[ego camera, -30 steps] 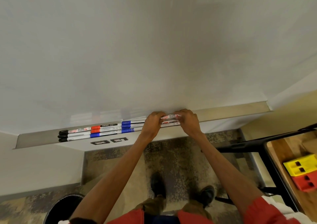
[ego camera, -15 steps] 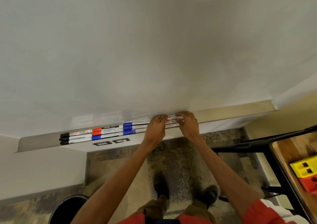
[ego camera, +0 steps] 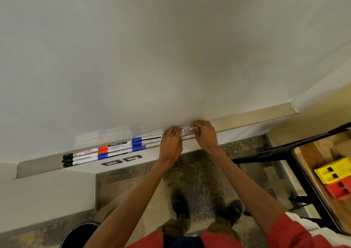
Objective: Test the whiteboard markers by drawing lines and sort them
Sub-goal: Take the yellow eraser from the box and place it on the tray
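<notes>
A blank whiteboard (ego camera: pixel 171 48) fills the upper view, with a metal tray (ego camera: pixel 256 113) along its bottom edge. Several markers lie end to end in rows on the tray, showing black caps (ego camera: pixel 67 160), a red cap (ego camera: pixel 103 147) and blue caps (ego camera: pixel 136 140). At the right end of the rows, white marker barrels with red labels (ego camera: pixel 188 131) show between my hands. My left hand (ego camera: pixel 171 143) curls its fingers over these markers from the left. My right hand (ego camera: pixel 206 133) grips their right ends, which it hides.
A wooden table (ego camera: pixel 322 152) on a black frame stands at the right, carrying a yellow block (ego camera: pixel 334 171) and a red block (ego camera: pixel 340 189). A black bin (ego camera: pixel 79 234) sits on the carpet at the lower left. Two dark labels (ego camera: pixel 121 161) are below the tray.
Both hands stay on the same markers at the tray and have drawn slightly closer together. The markers on the left have not moved.
</notes>
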